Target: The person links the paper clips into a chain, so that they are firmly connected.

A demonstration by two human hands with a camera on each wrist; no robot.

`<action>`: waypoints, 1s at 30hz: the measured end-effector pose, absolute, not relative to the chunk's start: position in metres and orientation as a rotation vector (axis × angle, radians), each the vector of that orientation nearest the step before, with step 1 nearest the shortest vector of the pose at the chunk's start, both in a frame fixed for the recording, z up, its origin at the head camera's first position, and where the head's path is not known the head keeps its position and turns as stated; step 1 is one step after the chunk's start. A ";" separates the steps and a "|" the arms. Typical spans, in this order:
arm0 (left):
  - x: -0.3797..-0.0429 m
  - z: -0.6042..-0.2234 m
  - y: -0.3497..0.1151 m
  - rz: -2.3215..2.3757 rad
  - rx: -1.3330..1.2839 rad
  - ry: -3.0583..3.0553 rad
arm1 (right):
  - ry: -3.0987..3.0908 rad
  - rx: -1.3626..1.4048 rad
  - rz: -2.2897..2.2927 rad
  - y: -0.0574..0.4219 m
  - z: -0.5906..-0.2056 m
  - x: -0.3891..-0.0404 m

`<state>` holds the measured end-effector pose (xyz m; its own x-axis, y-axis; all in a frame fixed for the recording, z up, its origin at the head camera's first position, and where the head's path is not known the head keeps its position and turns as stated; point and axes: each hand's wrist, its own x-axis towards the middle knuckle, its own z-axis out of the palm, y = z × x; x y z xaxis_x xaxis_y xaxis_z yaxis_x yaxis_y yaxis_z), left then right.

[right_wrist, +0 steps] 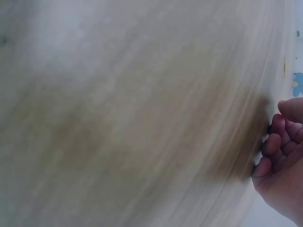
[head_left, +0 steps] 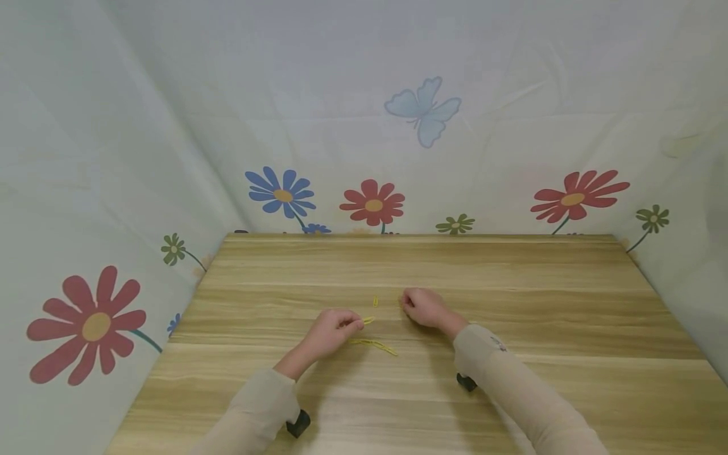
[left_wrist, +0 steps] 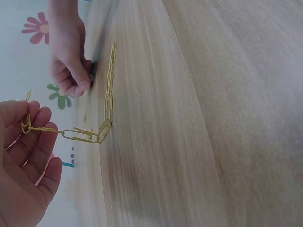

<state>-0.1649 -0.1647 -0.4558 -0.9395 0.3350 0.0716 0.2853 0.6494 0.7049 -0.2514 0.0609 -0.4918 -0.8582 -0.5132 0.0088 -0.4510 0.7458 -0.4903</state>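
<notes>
My left hand (head_left: pixel 335 328) pinches the end clip of a chain of linked yellow paper clips (left_wrist: pixel 78 135) between thumb and forefinger. From the fingertips the chain hangs down, and its far end lies along the wooden table (head_left: pixel 512 379). To the right, my right hand (head_left: pixel 423 306) is low over the table with its fingers curled and its thumb close to the forefinger. I cannot tell whether anything is between those fingertips. A loose yellow paper clip (head_left: pixel 375 302) lies on the table just left of the right hand.
Behind the table hangs a pale curtain (head_left: pixel 489 158) printed with flowers and a butterfly, and it continues along both sides. A dark wrist device (head_left: pixel 298 423) shows under the left sleeve and another (head_left: pixel 467 382) under the right.
</notes>
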 end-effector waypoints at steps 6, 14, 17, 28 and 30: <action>-0.165 -0.457 -0.166 1.175 0.519 2.796 | 2.806 -0.681 -0.887 0.061 -0.492 -0.253; -0.165 -0.457 -0.167 1.189 0.522 2.782 | 2.921 -0.631 -0.830 0.058 -0.493 -0.260; -0.165 -0.458 -0.167 1.200 0.513 2.769 | 2.935 -0.643 -0.735 0.058 -0.493 -0.261; -0.166 -0.460 -0.168 1.199 0.509 2.775 | 2.867 -0.655 -0.579 0.056 -0.494 -0.259; -0.166 -0.459 -0.169 1.197 0.509 2.778 | 2.875 -0.664 -0.633 0.057 -0.493 -0.258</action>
<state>-0.1658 -0.1687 -0.4595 -0.9423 0.3289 0.0620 0.2710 0.6410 0.7181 -0.2579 0.0571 -0.4934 -0.8959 -0.4435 -0.0254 -0.3918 0.8158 -0.4254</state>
